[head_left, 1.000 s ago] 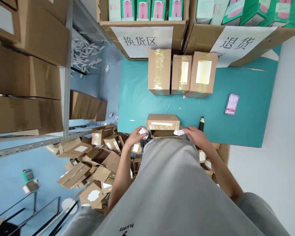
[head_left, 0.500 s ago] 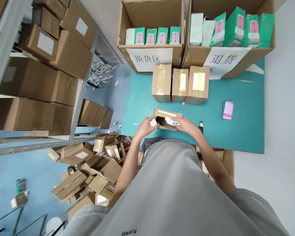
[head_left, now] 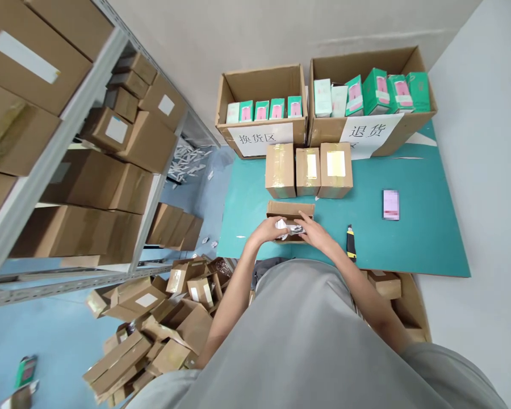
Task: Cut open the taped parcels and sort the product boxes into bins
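Note:
An opened small cardboard box point(head_left: 290, 208) lies at the table's front edge, its flap raised at the back. Over its opening, my left hand point(head_left: 267, 230) is closed on crumpled white paper point(head_left: 280, 226). My right hand point(head_left: 317, 233) reaches in from the other side, fingers closed on a small white-and-grey wad that looks like paper point(head_left: 297, 229). The two pieces nearly meet; whether they are joined I cannot tell. The inside of the box is mostly hidden by my hands.
Three taped cartons point(head_left: 308, 170) stand behind the box. Two large open cartons point(head_left: 262, 136) hold green-and-pink boxes at the back. A utility knife point(head_left: 351, 243) and a phone point(head_left: 390, 205) lie to the right. Shelving point(head_left: 149, 210) and piled empty cartons point(head_left: 166, 335) flank the left.
My hands have come closer together over the box, bringing the white pieces toward each other. The camera view has shifted, showing more of the wall and shelf.

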The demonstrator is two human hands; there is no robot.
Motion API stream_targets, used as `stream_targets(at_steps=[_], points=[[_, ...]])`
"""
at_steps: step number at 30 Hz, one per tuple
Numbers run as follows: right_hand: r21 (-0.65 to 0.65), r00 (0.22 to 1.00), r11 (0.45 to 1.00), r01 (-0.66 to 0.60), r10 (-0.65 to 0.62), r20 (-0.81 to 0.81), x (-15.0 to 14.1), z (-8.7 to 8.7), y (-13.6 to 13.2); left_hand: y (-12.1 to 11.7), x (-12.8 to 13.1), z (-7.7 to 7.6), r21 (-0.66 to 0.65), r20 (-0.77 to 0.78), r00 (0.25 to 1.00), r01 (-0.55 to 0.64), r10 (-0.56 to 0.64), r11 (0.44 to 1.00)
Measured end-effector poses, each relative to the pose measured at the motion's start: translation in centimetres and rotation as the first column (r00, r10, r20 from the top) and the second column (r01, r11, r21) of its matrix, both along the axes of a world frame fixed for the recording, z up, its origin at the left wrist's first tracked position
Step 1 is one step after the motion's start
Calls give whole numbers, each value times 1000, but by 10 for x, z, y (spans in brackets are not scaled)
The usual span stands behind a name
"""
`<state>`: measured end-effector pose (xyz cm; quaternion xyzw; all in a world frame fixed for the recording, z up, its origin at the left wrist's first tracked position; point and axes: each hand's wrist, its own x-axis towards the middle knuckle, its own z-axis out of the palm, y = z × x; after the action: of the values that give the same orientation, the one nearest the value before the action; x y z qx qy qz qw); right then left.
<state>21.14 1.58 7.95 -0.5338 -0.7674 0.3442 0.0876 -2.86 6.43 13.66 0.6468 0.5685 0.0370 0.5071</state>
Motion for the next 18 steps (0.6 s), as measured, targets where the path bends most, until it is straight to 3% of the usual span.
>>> stream_targets(at_steps=[3, 6, 8, 10, 12, 14, 16, 18], points=[[12, 993, 998, 57, -55, -105, 4, -6, -4, 0, 11, -8, 27, -10, 1000, -12, 12, 1000], [16, 961, 985, 171, -163, -225, 25, -10, -10, -8, 2, -12, 85, -12, 999, -50, 52, 995], [-23, 913, 954, 298, -292, -286, 47, -17, -18, -17, -14, -15, 148, 0, 984, -174, 176, 974], [-117, 829, 888, 445, -458, -322, 70, -30, -28, -24, -34, -21, 179, 25, 929, -367, 369, 913], [-277, 728, 785, 554, -618, -297, 88, -47, -40, -30, -51, -31, 108, 42, 831, -555, 554, 825], [-466, 678, 686, 559, -701, -220, 94, -62, -52, -35, -59, -46, -64, 27, 753, -655, 658, 753], [-607, 695, 630, 484, -698, -171, 90, -71, -59, -40, -56, -61, -259, 32, 744, -639, 667, 724], [-643, 735, 650, 404, -650, -195, 76, -69, -57, -45, -45, -75, -362, 104, 769, -561, 631, 744]])
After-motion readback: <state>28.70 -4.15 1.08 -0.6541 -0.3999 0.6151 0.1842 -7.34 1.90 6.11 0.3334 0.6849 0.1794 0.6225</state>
